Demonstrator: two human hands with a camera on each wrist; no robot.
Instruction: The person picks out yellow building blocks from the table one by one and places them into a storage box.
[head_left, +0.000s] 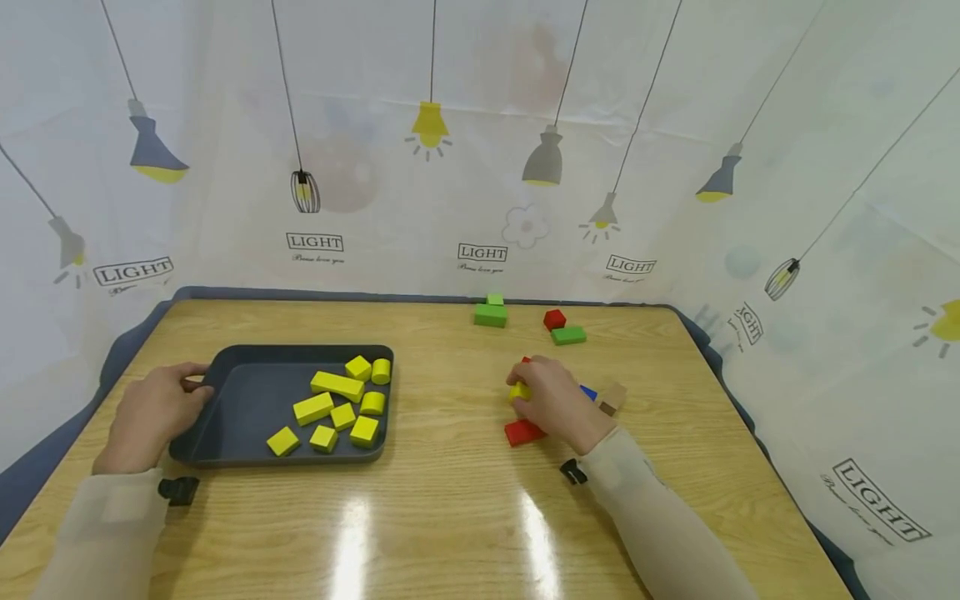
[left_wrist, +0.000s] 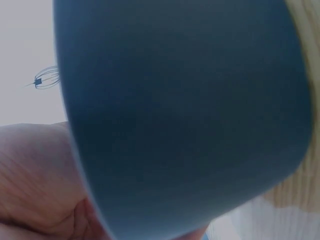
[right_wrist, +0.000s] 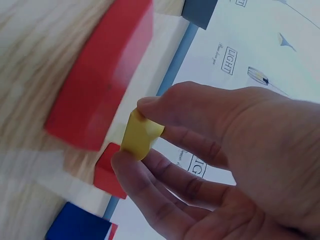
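Observation:
My left hand (head_left: 153,412) grips the left rim of a dark grey tray (head_left: 255,354). The tray's wall (left_wrist: 185,110) fills most of the left wrist view and hides most of the fingers. Several yellow blocks (head_left: 337,385), both square-edged and round, lie in its right part. Over on the right, my right hand (head_left: 558,400) pinches a small yellow block (right_wrist: 140,134) with a curved side between thumb and fingertips. Beside that hand are a long red block (right_wrist: 102,80), a smaller red block (right_wrist: 109,175) and a blue block (right_wrist: 77,223).
Green blocks (head_left: 491,316) stand near the table's back edge. To their right are a red block (head_left: 554,320) and a flat green block (head_left: 569,335). A brown block (head_left: 612,398) lies right of my right hand. A printed curtain (head_left: 405,200) hangs behind the table (head_left: 450,517).

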